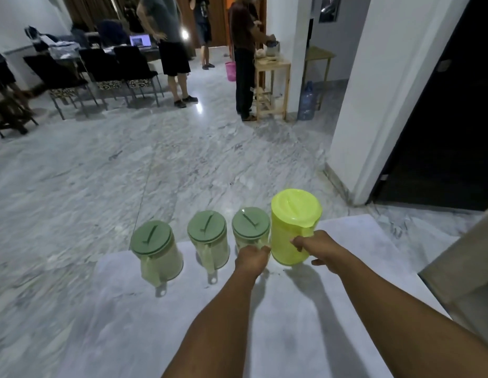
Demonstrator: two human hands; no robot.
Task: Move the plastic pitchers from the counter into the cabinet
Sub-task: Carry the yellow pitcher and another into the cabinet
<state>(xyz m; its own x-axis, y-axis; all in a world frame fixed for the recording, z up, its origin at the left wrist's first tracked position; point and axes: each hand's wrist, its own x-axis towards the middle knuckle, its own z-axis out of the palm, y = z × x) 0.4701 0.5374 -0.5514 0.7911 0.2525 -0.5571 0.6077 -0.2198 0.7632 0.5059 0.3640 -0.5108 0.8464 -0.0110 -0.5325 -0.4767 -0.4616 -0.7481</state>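
Several plastic pitchers stand in a row along the far edge of the pale marble counter point(292, 309). Three are pale green with darker green lids: the left one point(155, 249), the middle one point(208, 238) and the right one point(249, 227). At the row's right end stands a taller bright yellow-green pitcher point(293, 225). My left hand point(252, 259) is closed around the handle of the right pale green pitcher. My right hand point(317, 249) is closed on the handle of the yellow-green pitcher. All the pitchers rest upright on the counter.
Beyond the counter edge lies a marble floor. A white pillar point(373, 91) and a dark doorway point(450, 118) are at the right. A brown cabinet edge point(466, 263) shows at the far right. Several people, chairs point(101, 75) and a wooden stand point(272, 85) are further back.
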